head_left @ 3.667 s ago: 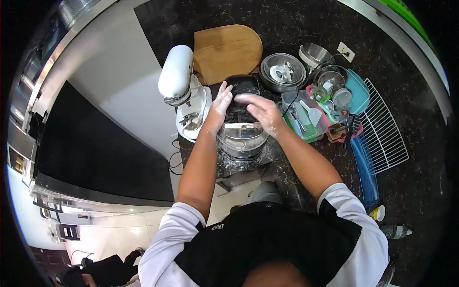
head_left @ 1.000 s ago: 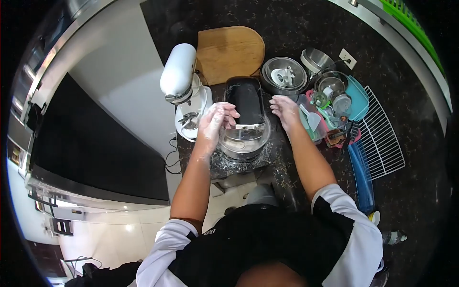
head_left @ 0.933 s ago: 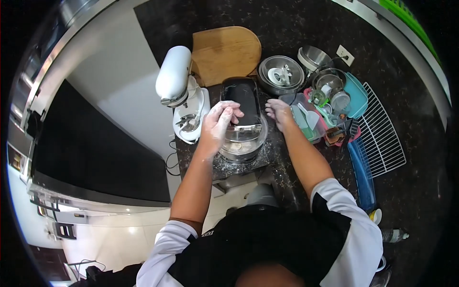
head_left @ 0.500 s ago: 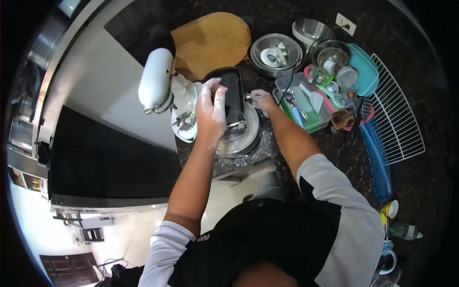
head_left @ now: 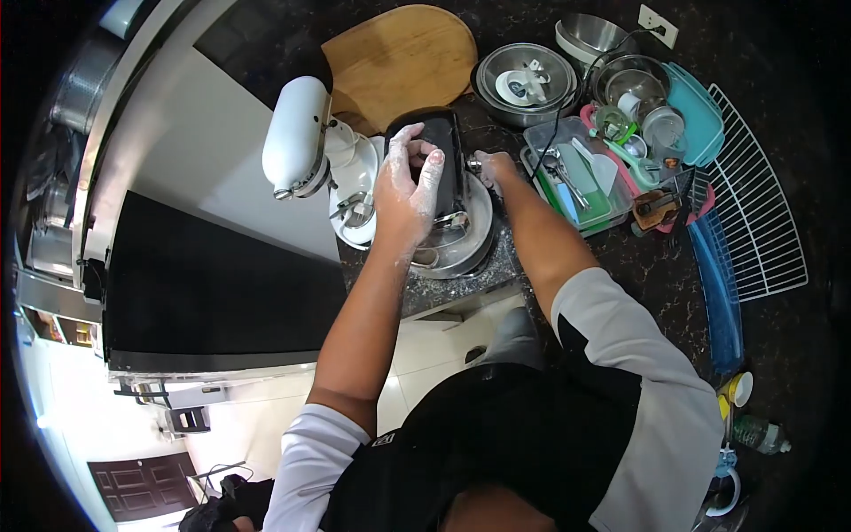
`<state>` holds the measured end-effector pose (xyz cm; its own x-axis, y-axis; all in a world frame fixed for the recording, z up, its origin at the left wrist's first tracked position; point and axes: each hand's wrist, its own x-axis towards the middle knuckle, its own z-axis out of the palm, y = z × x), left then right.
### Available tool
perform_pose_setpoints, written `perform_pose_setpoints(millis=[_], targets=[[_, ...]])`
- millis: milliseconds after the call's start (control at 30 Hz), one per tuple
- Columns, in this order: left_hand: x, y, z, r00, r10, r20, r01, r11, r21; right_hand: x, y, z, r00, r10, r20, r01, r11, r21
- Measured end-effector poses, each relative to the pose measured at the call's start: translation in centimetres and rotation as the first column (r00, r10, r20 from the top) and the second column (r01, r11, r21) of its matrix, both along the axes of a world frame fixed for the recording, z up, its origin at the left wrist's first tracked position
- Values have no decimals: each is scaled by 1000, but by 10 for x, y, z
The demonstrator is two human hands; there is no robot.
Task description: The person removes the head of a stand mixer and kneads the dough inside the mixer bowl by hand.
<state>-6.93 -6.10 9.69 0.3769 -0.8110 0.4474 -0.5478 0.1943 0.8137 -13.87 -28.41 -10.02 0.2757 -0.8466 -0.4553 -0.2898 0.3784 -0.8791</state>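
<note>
A black oblong appliance (head_left: 450, 146) with a shiny front end stands over a round metal bowl (head_left: 474, 244) that has pale flour or dough in it. My left hand (head_left: 410, 182), dusted white, is raised over the appliance's left side, fingers apart and slightly curled, holding nothing. On the right side, my right hand (head_left: 496, 171) has its fingers closed around a small silver knob (head_left: 474, 165) at the appliance's side. Part of the bowl is hidden under the appliance and my left forearm.
Left stands a white stand mixer (head_left: 297, 137); behind, a wooden board (head_left: 399, 62). To the right are nested metal bowls (head_left: 527, 84), a plastic tub of utensils (head_left: 576, 182), a wire rack (head_left: 762, 204) and a bottle (head_left: 761, 434). A person in black (head_left: 235, 501) is at lower left.
My right hand has moved left from beside the appliance and closed on its side knob. My left hand has shifted up over the appliance, which now sits tilted differently in view.
</note>
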Motion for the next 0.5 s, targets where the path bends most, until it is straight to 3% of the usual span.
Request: perform_pose_setpoints(millis=[100,233,433,500], targets=[[-2,1,2,999,13,39,-14,999,36,-1,-1,-5,1000,-4,-31,5,1000,16],[-2,-3,5,978,45,202,-62,995,77,0,-7,-14,994,19,105,-10,996,-86],[4,-4,-2,987,13,157,-24,997,69,-6,-4,-39,966,64,252,-18,984,-180],[6,-3,-2,999,-34,39,32,998,49,-6,-1,-38,972,62,227,-13,978,-209]])
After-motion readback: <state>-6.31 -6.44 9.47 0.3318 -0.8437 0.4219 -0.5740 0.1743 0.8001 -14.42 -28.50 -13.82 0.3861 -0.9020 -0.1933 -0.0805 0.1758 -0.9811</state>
